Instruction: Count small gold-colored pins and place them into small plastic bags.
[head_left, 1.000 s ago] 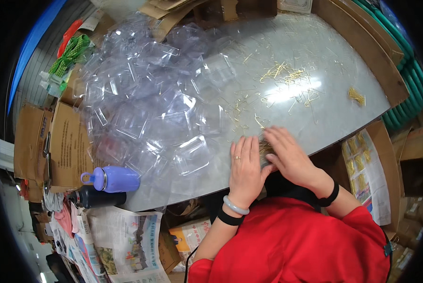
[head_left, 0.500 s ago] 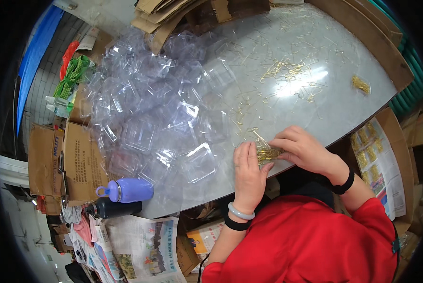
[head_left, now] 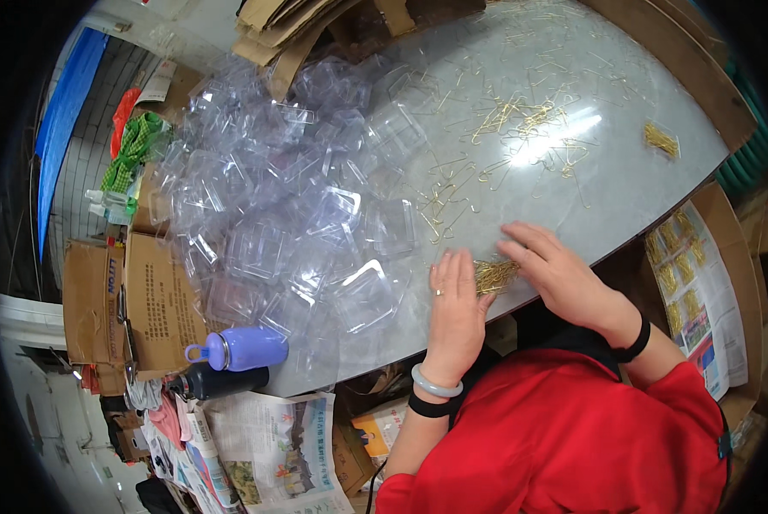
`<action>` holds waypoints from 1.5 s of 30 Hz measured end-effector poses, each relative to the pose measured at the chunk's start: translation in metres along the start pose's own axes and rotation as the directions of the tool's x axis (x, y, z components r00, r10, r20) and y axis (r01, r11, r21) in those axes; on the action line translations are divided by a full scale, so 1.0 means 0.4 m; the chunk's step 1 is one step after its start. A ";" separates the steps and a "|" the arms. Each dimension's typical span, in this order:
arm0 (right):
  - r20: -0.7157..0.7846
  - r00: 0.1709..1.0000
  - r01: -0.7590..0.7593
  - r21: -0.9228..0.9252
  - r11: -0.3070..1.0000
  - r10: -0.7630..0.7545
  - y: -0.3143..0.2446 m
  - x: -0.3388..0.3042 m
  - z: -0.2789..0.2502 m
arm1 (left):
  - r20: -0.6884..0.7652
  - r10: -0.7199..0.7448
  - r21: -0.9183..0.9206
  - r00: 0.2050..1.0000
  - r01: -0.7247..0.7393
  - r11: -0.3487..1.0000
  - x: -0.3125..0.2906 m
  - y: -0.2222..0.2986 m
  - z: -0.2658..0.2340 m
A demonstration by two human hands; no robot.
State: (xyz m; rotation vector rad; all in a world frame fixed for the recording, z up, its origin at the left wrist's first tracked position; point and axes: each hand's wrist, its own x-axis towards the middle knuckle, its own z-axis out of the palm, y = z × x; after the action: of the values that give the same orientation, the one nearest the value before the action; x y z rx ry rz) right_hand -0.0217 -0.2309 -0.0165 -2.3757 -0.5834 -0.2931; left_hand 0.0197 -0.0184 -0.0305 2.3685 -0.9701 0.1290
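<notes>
Spiky gold-wire bundle (head_left: 495, 277) sits between flat-fingered left hand (head_left: 455, 310) and uncurled right hand (head_left: 564, 276) — glossy clear-plastic shells (head_left: 257, 248) heaped left of it.

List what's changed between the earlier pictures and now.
Since half a second ago, the right hand has straightened its fingers and shifted away from the person, baring more of the bundle of gold wire hooks; whether it touches the bundle is unclear.

The left hand stays at the bundle's left side; the clear plastic boxes and purple bottle haven't moved.
</notes>
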 end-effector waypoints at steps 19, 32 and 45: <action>0.103 0.995 -0.008 0.013 1.000 0.006 -0.004 0.033 -0.010 | -0.004 -0.071 -0.306 0.997 0.066 0.950 -0.013 0.000 -0.003; -0.009 1.000 0.009 -0.062 0.998 -0.009 -0.046 0.038 0.060 | -0.014 -0.079 -0.422 0.997 0.066 0.904 -0.017 -0.006 -0.036; 0.079 0.983 0.167 -0.045 0.985 -0.163 -0.026 0.061 0.038 | 0.070 -0.269 -0.225 0.961 0.277 0.934 -0.006 0.006 -0.092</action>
State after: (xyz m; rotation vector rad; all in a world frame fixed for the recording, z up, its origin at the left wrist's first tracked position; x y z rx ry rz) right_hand -0.0044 -0.2058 -0.0134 -2.3996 -0.8203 -0.2955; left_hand 0.0208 0.0019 0.0006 2.2646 -0.6238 -0.1314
